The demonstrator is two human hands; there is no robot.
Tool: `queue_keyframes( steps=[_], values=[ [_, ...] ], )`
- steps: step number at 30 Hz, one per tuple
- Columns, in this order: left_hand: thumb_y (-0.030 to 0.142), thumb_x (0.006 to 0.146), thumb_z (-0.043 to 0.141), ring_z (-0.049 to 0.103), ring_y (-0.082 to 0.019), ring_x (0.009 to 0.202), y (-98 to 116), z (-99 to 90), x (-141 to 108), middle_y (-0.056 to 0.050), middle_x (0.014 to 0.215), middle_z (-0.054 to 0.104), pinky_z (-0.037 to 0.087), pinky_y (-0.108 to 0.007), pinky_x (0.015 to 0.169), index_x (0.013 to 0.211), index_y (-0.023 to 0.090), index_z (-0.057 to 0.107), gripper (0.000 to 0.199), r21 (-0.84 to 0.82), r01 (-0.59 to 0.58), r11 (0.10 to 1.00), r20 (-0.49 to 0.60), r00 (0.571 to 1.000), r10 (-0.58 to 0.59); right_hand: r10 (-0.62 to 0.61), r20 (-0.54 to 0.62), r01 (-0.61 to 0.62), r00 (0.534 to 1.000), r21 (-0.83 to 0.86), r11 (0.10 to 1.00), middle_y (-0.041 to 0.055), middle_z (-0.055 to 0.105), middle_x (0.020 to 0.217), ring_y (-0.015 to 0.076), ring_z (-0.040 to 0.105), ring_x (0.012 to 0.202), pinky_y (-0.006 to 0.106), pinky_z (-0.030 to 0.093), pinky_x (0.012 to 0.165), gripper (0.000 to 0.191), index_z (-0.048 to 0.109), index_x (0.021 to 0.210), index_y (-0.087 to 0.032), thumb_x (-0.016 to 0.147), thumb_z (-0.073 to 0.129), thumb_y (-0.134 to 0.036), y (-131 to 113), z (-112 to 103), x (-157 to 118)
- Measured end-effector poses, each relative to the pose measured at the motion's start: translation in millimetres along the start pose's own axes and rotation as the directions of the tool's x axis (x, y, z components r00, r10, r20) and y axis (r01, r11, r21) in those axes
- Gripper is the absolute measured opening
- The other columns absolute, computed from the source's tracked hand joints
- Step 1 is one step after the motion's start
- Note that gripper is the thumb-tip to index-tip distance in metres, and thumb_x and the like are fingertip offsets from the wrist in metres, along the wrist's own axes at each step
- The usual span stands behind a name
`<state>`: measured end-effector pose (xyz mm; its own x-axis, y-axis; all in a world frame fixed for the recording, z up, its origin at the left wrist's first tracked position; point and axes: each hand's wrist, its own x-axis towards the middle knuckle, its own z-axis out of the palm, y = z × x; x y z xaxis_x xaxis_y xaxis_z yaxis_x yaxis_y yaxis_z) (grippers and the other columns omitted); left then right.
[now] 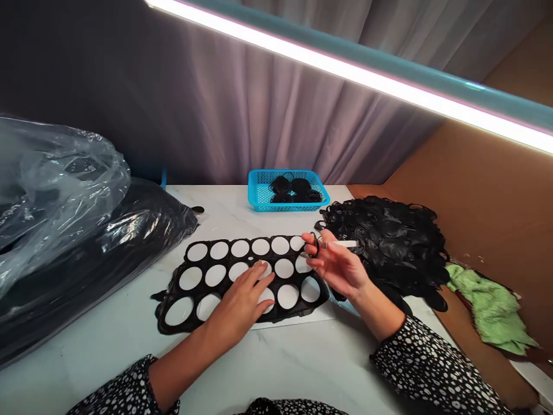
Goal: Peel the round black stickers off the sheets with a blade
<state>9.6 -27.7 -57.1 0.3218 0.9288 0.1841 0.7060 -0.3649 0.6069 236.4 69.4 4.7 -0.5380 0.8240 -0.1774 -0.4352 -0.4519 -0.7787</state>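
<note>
A black sheet (228, 260) with three rows of round holes lies on the table, and white shows through most of the holes. My left hand (244, 294) rests flat on its middle, fingers stretched out. Above the sheet's right end is my right hand (339, 268), palm partly turned up. Its fingers hold a thin black ring (314, 245) and a slim tool with a white handle (345, 244); the tool's working end is too small to make out.
Behind the sheet stands a blue basket (254, 202) with black rings and discs. A large heap of black pieces (389, 242) lies at right, beside a green cloth (488, 305). Plastic bags (86, 242) fill the left side. A bright tube lamp (345, 66) hangs overhead.
</note>
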Motion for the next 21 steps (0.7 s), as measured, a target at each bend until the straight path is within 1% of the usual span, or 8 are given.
queue_keyframes(
  steps=[2,3,6,7,9,11,15,21],
  values=[
    [0.026,0.090,0.064,0.035,-0.030,0.140,-0.6,10.5,-8.0,-0.014,0.150,0.039,0.035,-0.050,0.112,0.139,0.020,0.046,0.052,0.129,-0.061,0.990,0.033,0.998,0.057,-0.022,0.006,0.023,1.000,-0.235,0.972,0.0046,0.062,0.120,0.0142,0.056,0.080,0.027,0.046,0.066,0.026,0.048,0.074,-0.022,0.080,0.070,-0.034,2.1,0.1,4.8],
    [0.027,0.089,0.066,0.034,-0.031,0.140,-0.3,13.7,-9.9,-0.015,0.151,0.037,0.034,-0.050,0.113,0.140,0.019,0.044,0.056,0.177,-0.074,0.981,0.054,0.996,0.065,-0.025,0.041,0.039,0.999,-0.397,0.917,0.0062,0.063,0.119,0.0154,0.057,0.082,0.029,0.046,0.070,0.024,0.049,0.073,-0.021,0.081,0.069,-0.034,6.8,-0.1,7.3],
    [0.029,0.088,0.068,0.030,-0.033,0.142,3.3,16.4,-10.4,-0.014,0.154,0.034,0.034,-0.051,0.113,0.142,0.017,0.042,0.061,0.265,-0.075,0.961,0.099,0.994,0.050,-0.014,0.162,0.136,0.987,-0.779,0.612,0.0081,0.068,0.102,0.0194,0.059,0.089,0.032,0.044,0.077,0.023,0.053,0.071,-0.019,0.084,0.064,-0.033,27.6,-4.2,12.1],
    [0.030,0.088,0.068,0.028,-0.034,0.142,4.9,16.1,-9.8,-0.012,0.154,0.033,0.034,-0.052,0.112,0.142,0.018,0.042,0.061,0.279,-0.074,0.958,0.103,0.994,0.046,-0.003,0.185,0.160,0.983,-0.837,0.523,0.0074,0.068,0.097,0.0197,0.060,0.088,0.032,0.043,0.077,0.023,0.053,0.070,-0.019,0.086,0.063,-0.032,34.1,-6.6,12.2],
    [0.032,0.089,0.066,0.025,-0.037,0.143,7.7,15.8,-9.1,-0.009,0.154,0.035,0.033,-0.057,0.111,0.141,0.021,0.043,0.058,0.286,-0.085,0.954,0.104,0.993,0.057,0.011,0.193,0.170,0.981,-0.889,0.425,0.0055,0.068,0.091,0.0185,0.061,0.083,0.031,0.043,0.074,0.023,0.052,0.070,-0.019,0.088,0.060,-0.031,43.1,-12.1,10.4],
    [0.034,0.091,0.064,0.026,-0.035,0.143,9.3,17.0,-9.4,-0.009,0.152,0.039,0.031,-0.057,0.112,0.141,0.020,0.043,0.056,0.272,-0.116,0.955,0.106,0.990,0.090,0.015,0.183,0.162,0.983,-0.906,0.391,0.0044,0.068,0.091,0.0179,0.061,0.081,0.031,0.042,0.074,0.022,0.051,0.070,-0.020,0.088,0.059,-0.029,46.3,-16.5,7.2],
    [0.033,0.094,0.059,0.032,-0.028,0.142,8.4,22.8,-12.4,-0.012,0.149,0.043,0.032,-0.047,0.115,0.142,0.015,0.040,0.055,0.233,-0.160,0.959,0.091,0.986,0.143,0.011,0.162,0.147,0.987,-0.921,0.361,0.0034,0.068,0.090,0.0183,0.061,0.083,0.031,0.042,0.076,0.019,0.052,0.071,-0.020,0.087,0.059,-0.027,45.1,-20.2,3.4],
    [0.032,0.095,0.057,0.032,-0.028,0.142,9.2,27.4,-14.5,-0.015,0.148,0.043,0.034,-0.048,0.114,0.142,0.015,0.040,0.053,0.220,-0.162,0.962,0.058,0.987,0.152,0.009,0.182,0.170,0.983,-0.933,0.318,0.0027,0.068,0.088,0.0176,0.060,0.080,0.031,0.041,0.075,0.019,0.053,0.071,-0.020,0.087,0.060,-0.025,46.6,-21.2,5.9]
  ],
)
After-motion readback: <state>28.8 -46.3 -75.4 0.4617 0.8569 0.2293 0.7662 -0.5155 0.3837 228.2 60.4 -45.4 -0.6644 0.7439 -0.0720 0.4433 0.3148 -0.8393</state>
